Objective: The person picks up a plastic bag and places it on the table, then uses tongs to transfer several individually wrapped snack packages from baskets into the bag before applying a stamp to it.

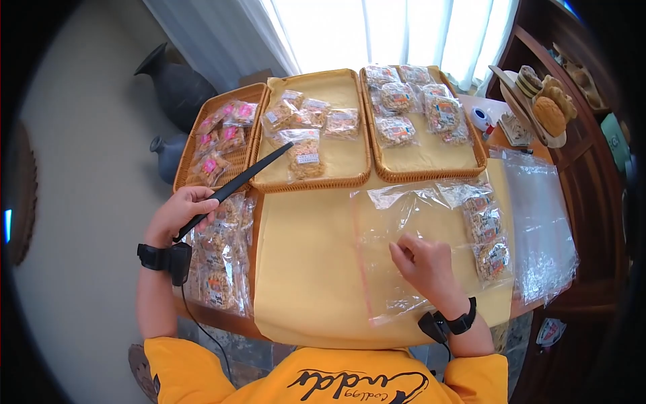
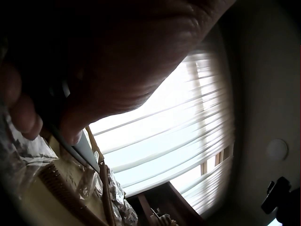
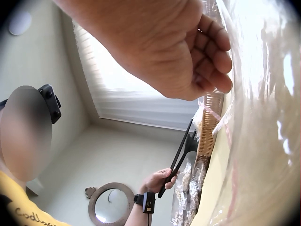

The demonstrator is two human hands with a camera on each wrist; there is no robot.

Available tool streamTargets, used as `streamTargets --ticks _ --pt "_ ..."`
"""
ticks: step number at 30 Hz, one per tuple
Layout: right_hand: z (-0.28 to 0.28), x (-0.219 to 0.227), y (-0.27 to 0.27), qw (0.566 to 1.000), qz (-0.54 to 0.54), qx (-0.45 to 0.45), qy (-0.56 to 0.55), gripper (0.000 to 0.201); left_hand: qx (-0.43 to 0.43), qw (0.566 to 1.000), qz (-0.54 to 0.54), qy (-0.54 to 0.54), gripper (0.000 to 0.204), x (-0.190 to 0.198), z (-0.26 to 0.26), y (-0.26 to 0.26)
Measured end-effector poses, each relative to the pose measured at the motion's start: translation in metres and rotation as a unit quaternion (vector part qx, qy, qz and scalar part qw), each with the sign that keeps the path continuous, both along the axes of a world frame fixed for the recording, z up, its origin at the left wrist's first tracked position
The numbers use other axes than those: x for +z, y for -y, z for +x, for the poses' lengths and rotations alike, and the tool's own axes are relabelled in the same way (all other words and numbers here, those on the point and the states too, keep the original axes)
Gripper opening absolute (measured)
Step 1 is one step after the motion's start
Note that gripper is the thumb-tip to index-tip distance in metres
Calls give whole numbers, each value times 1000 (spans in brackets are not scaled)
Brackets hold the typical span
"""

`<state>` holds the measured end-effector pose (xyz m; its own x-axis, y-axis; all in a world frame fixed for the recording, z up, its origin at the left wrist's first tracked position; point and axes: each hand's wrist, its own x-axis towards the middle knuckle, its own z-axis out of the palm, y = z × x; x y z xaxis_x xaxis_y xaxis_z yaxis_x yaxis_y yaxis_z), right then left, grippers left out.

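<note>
My left hand (image 1: 182, 212) grips a pair of long black tongs (image 1: 243, 178), which point away to the right over the middle basket (image 1: 344, 183). Their tips overlap a wrapped crispy snack pack (image 1: 309, 160) in the head view. In the right wrist view the two tong arms show slightly spread. Over a large clear plastic bag (image 1: 390, 219) lying flat, my right hand (image 1: 432, 268) hangs with loosely curled fingers (image 3: 217, 60) and nothing held. Several snack packs (image 1: 483, 219) lie inside the bag's right part.
The left basket (image 1: 192, 151) holds pink-labelled packs; the right basket (image 1: 481, 151) holds several more snack packs. Filled bags (image 1: 225, 269) lie by my left forearm. Stacked clear bags (image 1: 542, 222) cover the table's right side. Dark vases (image 1: 176, 84) stand behind the left basket.
</note>
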<state>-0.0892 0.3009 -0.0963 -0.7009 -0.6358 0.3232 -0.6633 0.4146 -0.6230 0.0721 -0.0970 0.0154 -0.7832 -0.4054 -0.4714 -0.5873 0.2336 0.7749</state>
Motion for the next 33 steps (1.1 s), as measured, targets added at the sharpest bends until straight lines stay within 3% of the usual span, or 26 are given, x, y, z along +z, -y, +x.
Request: streamTargets --ticks 7,10,14,20,25,29,33 --pt "-1 2 0 1000 7 -5 8 19 -42 995 32 80 17 -3 -33 1" --pt "-1 2 0 1000 10 -5 14 19 -74 994 18 76 15 -5 -46 2" --pt "-3 2 0 1000 3 -3 10 19 -54 996 29 63 13 -10 -49 -3" --pt "-1 1 -1 1000 -1 2 -1 20 4 999 40 -4 12 0 -17 -10" --pt "0 2 -1 1000 -16 -10 0 20 -38 997 70 -8 11 20 25 -33" --pt "1 6 -1 999 -39 -9 -7 21 -61 988 112 82 11 18 46 -56" --pt "2 8 -1 999 -51 -9 -3 23 -121 969 156 152 17 2 32 -78"
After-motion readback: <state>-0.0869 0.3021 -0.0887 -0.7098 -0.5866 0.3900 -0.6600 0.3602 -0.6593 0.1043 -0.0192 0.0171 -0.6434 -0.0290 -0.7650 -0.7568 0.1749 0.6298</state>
